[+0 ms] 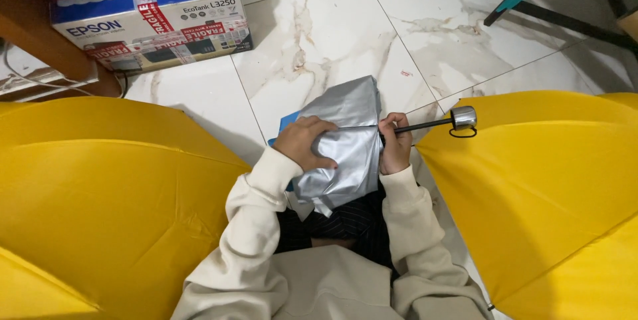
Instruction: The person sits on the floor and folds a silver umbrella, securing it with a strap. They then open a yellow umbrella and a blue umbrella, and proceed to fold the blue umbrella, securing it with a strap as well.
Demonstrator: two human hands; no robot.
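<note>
A folded umbrella with a silver canopy (349,135) lies across my lap, a strip of blue showing at its left edge. My left hand (304,142) presses on the bunched silver fabric and grips it. My right hand (395,144) is closed around the umbrella where the dark shaft (425,124) leaves the canopy. The shaft points right and ends in a silver handle (463,118) with a black wrist loop. I wear cream sleeves.
Two open yellow umbrellas flank me, one on the left (113,187) and one on the right (545,187). A cardboard printer box (149,17) stands at the top left beside a wooden furniture leg (40,34). White marble floor tiles (345,27) lie ahead; dark metal legs (565,21) cross the top right.
</note>
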